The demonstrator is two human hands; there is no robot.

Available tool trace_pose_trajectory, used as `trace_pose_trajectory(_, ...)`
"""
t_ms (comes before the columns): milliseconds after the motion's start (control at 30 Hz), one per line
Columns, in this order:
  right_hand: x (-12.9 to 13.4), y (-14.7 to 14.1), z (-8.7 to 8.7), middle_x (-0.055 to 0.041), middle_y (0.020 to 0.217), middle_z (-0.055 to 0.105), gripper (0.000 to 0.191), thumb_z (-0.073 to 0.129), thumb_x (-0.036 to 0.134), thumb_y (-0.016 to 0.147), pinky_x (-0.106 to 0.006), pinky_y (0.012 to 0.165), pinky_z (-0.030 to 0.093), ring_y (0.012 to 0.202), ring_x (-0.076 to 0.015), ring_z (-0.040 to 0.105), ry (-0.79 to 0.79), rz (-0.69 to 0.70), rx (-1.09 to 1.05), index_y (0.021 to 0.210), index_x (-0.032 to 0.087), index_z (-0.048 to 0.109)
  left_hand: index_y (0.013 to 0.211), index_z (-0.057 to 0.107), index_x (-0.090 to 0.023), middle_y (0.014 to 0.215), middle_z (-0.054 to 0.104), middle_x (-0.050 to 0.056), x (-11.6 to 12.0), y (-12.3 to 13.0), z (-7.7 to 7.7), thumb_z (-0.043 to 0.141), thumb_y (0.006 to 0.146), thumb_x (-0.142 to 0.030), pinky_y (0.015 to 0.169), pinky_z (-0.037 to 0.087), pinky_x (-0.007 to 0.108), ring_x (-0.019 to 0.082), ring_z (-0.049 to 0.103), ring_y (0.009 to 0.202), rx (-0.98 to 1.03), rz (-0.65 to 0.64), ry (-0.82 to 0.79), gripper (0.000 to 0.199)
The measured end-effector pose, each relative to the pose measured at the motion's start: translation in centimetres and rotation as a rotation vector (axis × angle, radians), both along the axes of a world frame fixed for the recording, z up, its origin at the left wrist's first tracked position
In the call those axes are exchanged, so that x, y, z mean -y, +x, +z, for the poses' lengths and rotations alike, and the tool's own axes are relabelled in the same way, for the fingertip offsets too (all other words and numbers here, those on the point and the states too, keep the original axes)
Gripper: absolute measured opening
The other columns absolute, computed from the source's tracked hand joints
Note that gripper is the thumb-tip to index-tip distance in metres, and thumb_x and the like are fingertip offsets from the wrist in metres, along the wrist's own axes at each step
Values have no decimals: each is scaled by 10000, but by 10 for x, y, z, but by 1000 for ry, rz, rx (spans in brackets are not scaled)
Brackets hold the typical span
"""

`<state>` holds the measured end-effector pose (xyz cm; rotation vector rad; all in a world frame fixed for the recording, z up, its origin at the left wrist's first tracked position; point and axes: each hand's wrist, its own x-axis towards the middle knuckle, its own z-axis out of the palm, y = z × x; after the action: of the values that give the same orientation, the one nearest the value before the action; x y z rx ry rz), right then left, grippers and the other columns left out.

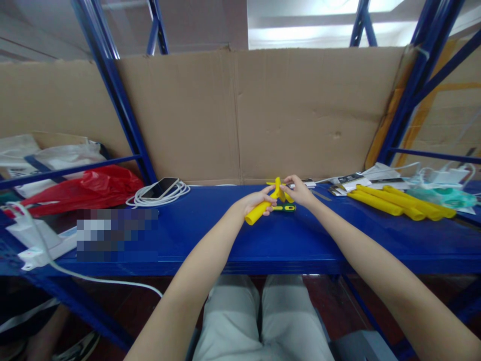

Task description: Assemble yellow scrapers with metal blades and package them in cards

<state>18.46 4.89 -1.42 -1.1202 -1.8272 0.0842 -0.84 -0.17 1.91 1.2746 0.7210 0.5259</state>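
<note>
Over the blue tabletop, my left hand (259,201) is wrapped round a yellow tube (255,214), its open lower end tilted toward me. At the tube's far end, yellow pieces (278,189) stick out in several directions; whether they are cut parts of the tube or a separate piece I cannot tell. The fingers of my right hand (296,190) are pinched together on this yellow far end. Just beneath my hands lies a tool with a green and yellow handle (288,207), its other end hidden behind my left hand.
To the right are several yellow tubes (398,201), small packets (349,183) and a green plastic bag (439,195). A phone (161,188) on a coiled white cable (184,189), a red bag (108,185) and a power strip (48,250) sit left. Cardboard (188,120) stands behind.
</note>
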Motion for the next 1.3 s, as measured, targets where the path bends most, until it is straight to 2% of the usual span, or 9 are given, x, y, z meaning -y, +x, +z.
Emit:
trace_pose_trajectory(267,0,0,-2,-128,1040,603,255,536,357,823,-364,838,467,980,-214,570,-33,-54,48,980,156,536,1432,111,-338,672,446,-46,4,2,2,420,804,-18,373,329,146,56,425,406,0,6,-2,770)
trace_pose_trajectory(400,6,2,4,-136,1062,604,258,542,318,821,-356,859,453,978,-211,576,-14,-116,115,1008,141,554,1432,104,-327,667,433,-45,4,3,3,387,812,-8,369,320,144,54,414,395,3,41,3,753)
trace_pose_trajectory(500,14,4,12,-119,1004,632,178,549,260,812,-326,832,453,937,-203,590,-47,-147,211,937,143,596,1433,80,-332,670,429,-46,3,3,3,382,808,1,377,324,147,52,412,391,18,84,3,770)
trace_pose_trajectory(633,26,5,22,-54,790,659,140,544,263,815,-279,697,458,738,-168,605,-206,-2,377,781,162,635,1427,68,-342,666,422,-52,-1,3,2,372,806,9,383,324,147,45,395,379,35,191,-5,775)
trace_pose_trajectory(733,33,1,23,-32,726,655,177,557,303,813,-277,644,448,663,-154,590,-303,133,498,759,166,655,1417,91,-345,641,410,-59,-4,3,1,363,808,10,378,319,147,48,383,368,29,282,-7,755)
trace_pose_trajectory(833,38,-5,23,-56,809,672,184,607,313,780,-284,669,448,721,-167,602,-394,190,602,837,154,680,1404,120,-341,632,420,-58,-6,3,1,365,797,23,375,319,147,53,392,369,29,374,-6,749)
trace_pose_trajectory(933,42,-9,24,-84,912,674,265,669,303,724,-292,718,447,813,-198,610,-441,158,663,936,145,686,1397,128,-333,638,448,-51,-7,3,0,370,769,48,372,316,146,57,400,370,44,428,-9,773)
trace_pose_trajectory(1100,46,-12,26,-82,937,675,275,661,285,725,-292,749,440,841,-214,616,-458,120,698,966,157,692,1397,140,-323,632,458,-47,-8,2,-1,367,758,53,371,315,152,62,400,363,51,439,1,775)
trace_pose_trajectory(1300,45,-6,30,-90,957,685,257,660,243,711,-289,779,434,889,-226,614,-404,84,733,947,154,706,1395,135,-339,647,463,-48,-12,1,-2,383,757,43,394,343,158,59,408,379,42,417,-12,784)
